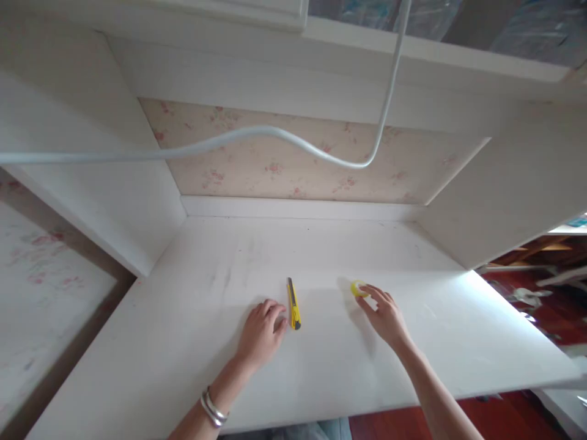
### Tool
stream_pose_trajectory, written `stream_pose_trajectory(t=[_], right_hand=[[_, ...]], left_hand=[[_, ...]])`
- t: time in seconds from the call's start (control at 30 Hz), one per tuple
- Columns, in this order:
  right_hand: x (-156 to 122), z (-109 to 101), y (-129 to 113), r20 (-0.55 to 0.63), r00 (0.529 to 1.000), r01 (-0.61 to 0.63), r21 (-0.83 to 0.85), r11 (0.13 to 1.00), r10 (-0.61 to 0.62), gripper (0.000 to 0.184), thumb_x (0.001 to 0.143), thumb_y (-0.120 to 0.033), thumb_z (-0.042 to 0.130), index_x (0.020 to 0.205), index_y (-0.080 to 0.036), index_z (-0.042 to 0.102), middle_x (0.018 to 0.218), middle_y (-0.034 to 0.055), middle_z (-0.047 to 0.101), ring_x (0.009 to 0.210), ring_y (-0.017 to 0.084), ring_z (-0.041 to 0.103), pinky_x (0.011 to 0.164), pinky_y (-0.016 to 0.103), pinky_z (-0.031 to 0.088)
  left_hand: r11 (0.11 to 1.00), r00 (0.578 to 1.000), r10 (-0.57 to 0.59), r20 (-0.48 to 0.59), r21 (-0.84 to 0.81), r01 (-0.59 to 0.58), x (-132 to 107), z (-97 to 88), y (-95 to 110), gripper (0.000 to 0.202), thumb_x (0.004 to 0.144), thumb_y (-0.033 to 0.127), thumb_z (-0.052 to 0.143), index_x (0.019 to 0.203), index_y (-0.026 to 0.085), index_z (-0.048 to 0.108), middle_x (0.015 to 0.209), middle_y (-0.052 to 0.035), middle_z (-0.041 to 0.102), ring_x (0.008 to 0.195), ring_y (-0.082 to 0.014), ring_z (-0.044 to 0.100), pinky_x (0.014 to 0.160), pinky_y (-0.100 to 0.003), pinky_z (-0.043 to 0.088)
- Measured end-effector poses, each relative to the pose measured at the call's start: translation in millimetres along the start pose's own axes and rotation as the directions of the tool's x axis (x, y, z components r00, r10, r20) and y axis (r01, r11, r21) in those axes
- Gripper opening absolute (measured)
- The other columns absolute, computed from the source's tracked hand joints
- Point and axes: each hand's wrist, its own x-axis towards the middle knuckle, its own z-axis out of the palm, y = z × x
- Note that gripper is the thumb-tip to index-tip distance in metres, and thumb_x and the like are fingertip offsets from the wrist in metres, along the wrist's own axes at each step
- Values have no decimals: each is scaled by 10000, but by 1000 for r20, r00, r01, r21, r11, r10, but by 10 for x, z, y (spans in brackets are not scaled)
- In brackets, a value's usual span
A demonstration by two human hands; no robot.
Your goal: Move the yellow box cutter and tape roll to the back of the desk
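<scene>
A yellow utility knife (294,305) lies on the white desk (321,360), its narrow dark end pointing away from me. Just left of it my left hand (262,333) rests on the surface, fingers loosely curled and apart from the thumb, holding nothing. My right hand (386,316) has its thumb and fingertips on a small roll of yellow tape (356,289), to the right of the knife. Part of the roll is hidden behind the fingers.
A thick white cable (261,131) crosses the view above the desk. White side panels (518,177) and a floral-papered back wall (275,165) enclose the desk, with a cabinet (257,9) overhead. Red flooring (389,425) shows past the front edge.
</scene>
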Motion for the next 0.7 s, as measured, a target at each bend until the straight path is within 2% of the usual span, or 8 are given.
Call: stream_pose_trajectory(t=[0.1,0.2,0.37,0.47,0.57,0.7], right_hand=[[-28,-108,209,20,996,-90,-49,995,91,409,787,-515,493,1110,-276,572,965,51,623,855,193,569,698,318,470],[-81,-117,321,26,987,-158,-83,984,160,478,755,-530,505,1156,-272,542,868,40,611,767,176,577,684,310,460],[-150,-38,382,1,985,-174,-57,983,174,514,725,-528,531,1175,-281,508,933,29,620,794,179,576,744,330,443],[-166,-17,382,-8,983,-183,-20,983,182,566,703,-534,551,1204,-282,476,999,31,627,885,200,560,799,358,425],[-169,-14,361,-15,982,-188,1,982,188,594,687,-533,567,1215,-285,461,1023,24,633,953,208,535,837,369,402],[-169,-30,291,-35,974,-223,52,974,225,612,665,-538,591,1208,-286,466,1055,31,615,955,208,523,831,365,396]], left_hand=[[1000,1000,-2,2,-2,2,3,5,-5,197,827,242,501,1005,232,583,969,-44,586,912,-190,542,831,-346,433],[1000,1000,-5,-2,-5,5,-1,13,-13,197,830,248,499,1008,228,581,973,-45,588,914,-188,541,836,-341,428],[999,999,-36,0,-13,35,29,-6,28,207,858,295,461,1001,216,588,985,-51,603,927,-182,546,839,-321,418],[994,993,-104,60,31,102,103,-29,124,266,878,372,415,883,200,618,893,-49,629,863,-173,570,790,-291,419],[973,965,-209,160,135,188,225,-16,260,424,868,500,368,754,188,632,792,-55,643,758,-172,594,707,-275,424],[927,924,-310,224,288,242,433,76,444,525,839,569,348,778,164,676,812,-115,664,755,-214,624,680,-298,434]])
